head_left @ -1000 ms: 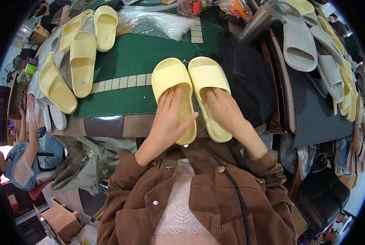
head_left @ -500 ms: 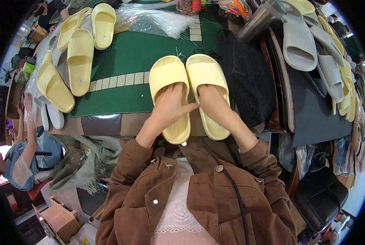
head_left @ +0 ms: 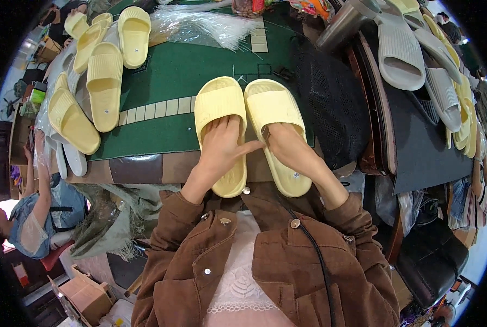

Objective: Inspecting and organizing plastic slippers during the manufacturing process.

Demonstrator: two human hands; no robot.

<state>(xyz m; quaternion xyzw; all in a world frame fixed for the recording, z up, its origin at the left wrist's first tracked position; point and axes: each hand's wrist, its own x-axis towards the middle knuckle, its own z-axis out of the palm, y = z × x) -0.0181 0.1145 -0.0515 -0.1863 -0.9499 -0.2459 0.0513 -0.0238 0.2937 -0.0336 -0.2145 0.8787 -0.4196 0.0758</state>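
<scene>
Two pale yellow slide sandals lie side by side before me, toes pointing away and heels at the table's near edge. Into the left slide (head_left: 220, 101) reaches my left hand (head_left: 221, 148), its fingers tucked under the strap and its thumb stretched toward the other sandal. Likewise, my right hand (head_left: 290, 148) is inside the right slide (head_left: 276, 106), fingertips hidden beneath the strap. Both hands grip their sandals from within. A thin clear plastic strand (head_left: 238, 76) sticks up between the toes.
More yellow slides (head_left: 104, 82) stand at the left on the green mat (head_left: 162, 131). Clear plastic strands (head_left: 211, 27) lie at the back. A black mesh bag (head_left: 330, 109), a steel flask (head_left: 347, 24) and grey slides (head_left: 400, 54) are on the right. Another person (head_left: 36, 218) sits at left.
The heels of both slides have shifted slightly toward me, and the right heel has swung a little to the right. My hands have stayed inside them.
</scene>
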